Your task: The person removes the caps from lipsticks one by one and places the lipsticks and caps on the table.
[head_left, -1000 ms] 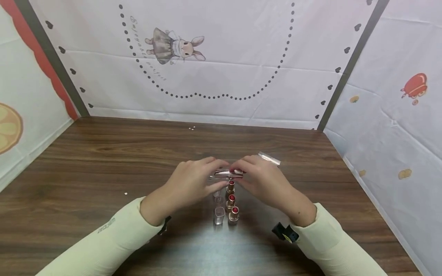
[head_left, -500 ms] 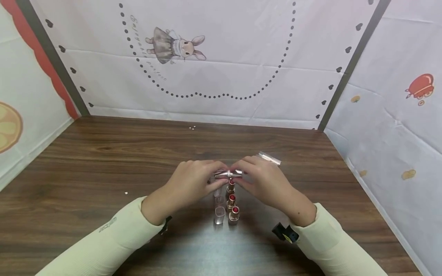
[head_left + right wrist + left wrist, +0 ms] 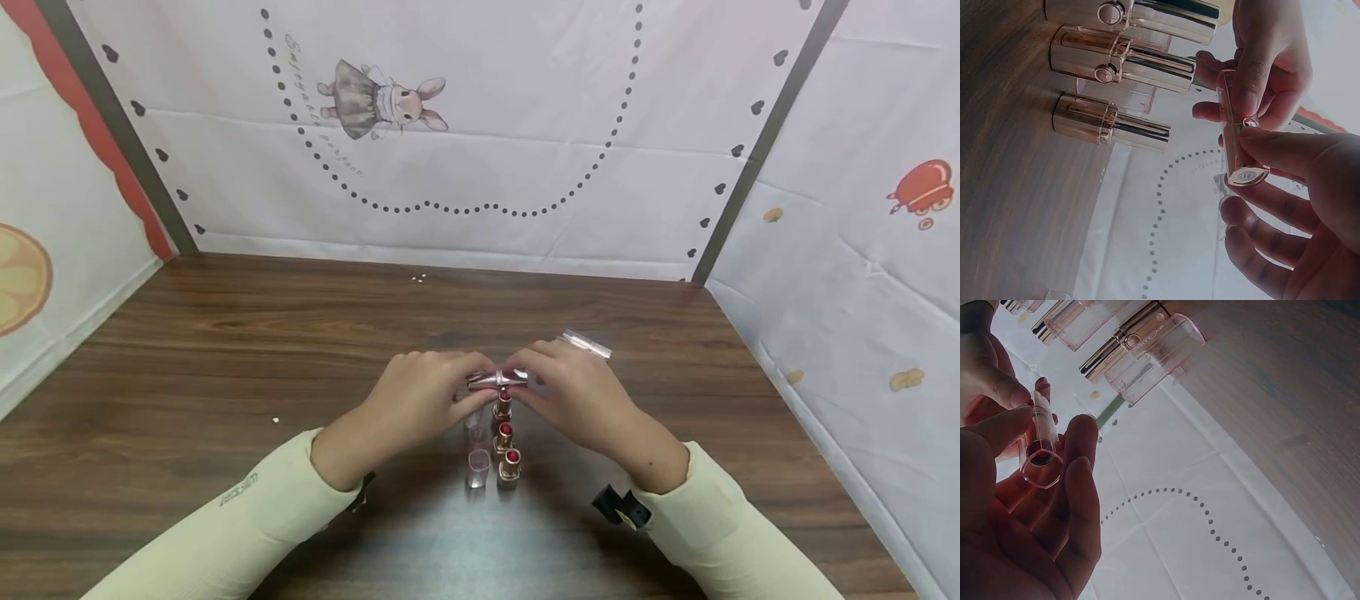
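Observation:
A capped lipstick [image 3: 483,380] lies sideways between my hands, just above the table. My left hand [image 3: 414,387] pinches its clear cap end between thumb and fingers; the cap's squarish rim [image 3: 1041,467] shows in the left wrist view. From the other side my right hand [image 3: 581,398] pinches the shiny rose-gold base, whose round label [image 3: 1247,177] faces my right palm. Below stand uncapped red lipsticks in a row: a near one [image 3: 509,468], a middle one [image 3: 504,438] and a far one [image 3: 502,407]. Clear caps [image 3: 477,469] line up left of them, partly behind my left hand.
Behind my right hand a clear, narrow piece [image 3: 587,344] lies on the brown wooden table [image 3: 225,333]. Small white bits [image 3: 418,278] are near the back edge, and another white speck [image 3: 275,420] is at left. Printed white cloth [image 3: 525,125] walls the back and sides.

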Available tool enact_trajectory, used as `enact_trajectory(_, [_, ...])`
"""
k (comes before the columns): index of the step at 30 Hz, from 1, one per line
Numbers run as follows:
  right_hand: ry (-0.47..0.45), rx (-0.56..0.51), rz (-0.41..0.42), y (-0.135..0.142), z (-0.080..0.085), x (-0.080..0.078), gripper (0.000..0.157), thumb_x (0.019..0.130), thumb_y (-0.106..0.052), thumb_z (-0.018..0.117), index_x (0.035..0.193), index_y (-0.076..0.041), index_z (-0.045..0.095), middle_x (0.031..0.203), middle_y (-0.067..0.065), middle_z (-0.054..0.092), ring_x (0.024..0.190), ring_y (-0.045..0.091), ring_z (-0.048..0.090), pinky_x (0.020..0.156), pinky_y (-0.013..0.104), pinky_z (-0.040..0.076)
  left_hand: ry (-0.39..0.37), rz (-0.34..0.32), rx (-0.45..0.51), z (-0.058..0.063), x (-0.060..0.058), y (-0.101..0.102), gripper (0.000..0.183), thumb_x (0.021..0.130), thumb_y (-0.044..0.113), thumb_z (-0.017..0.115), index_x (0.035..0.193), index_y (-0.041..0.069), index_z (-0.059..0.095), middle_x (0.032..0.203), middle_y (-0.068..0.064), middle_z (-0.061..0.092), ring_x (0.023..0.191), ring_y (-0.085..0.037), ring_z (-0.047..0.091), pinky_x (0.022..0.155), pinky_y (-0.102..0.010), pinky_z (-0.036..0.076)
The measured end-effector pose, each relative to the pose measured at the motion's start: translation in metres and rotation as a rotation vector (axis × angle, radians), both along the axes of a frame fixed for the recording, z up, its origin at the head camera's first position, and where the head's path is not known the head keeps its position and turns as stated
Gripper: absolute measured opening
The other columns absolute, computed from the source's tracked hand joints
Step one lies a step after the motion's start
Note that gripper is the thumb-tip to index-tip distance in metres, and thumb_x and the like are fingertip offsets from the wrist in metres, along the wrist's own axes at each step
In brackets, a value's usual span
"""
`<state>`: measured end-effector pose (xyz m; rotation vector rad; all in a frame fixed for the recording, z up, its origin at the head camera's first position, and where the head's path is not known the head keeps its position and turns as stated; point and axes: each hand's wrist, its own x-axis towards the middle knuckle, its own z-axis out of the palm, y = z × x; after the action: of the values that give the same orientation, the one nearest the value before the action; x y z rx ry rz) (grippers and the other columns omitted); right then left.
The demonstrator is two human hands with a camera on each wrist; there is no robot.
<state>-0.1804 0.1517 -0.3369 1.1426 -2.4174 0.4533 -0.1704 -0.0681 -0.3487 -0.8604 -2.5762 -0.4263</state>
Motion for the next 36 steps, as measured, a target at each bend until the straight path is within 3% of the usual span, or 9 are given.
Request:
enact_trajectory(27, [-0.018,0.013,0.004,-0.0008,0.0017,0.0007,0.018,0.084,-0.021,0.081,0.101,-0.017,0.074,0.090,-0.007,0.072,0.069,0.007,0.061,0.061,0.021,0.047,-0.033,0.030,-0.020,0.0015,0.0031,0.0011,0.022,0.091,0.044,0.072,0.104,0.026,0.072,0.071,0.013,0.067,0.050,-0.003,0.043,0.044,-0.026,0.032])
enact_trajectory(36, [-0.053,0.039,0.010,0.0002,0.0027,0.0006,0.021,0.085,-0.019,0.081,0.105,-0.017,0.074,0.096,-0.006,0.073,0.081,0.008,0.068,0.069,0.025,0.054,-0.029,-0.008,-0.028,0.0015,0.0024,0.0005,0.025,0.091,0.042,0.071,0.110,0.025,0.072,0.082,0.012,0.072,0.053,-0.002,0.047,0.046,-0.026,0.036])
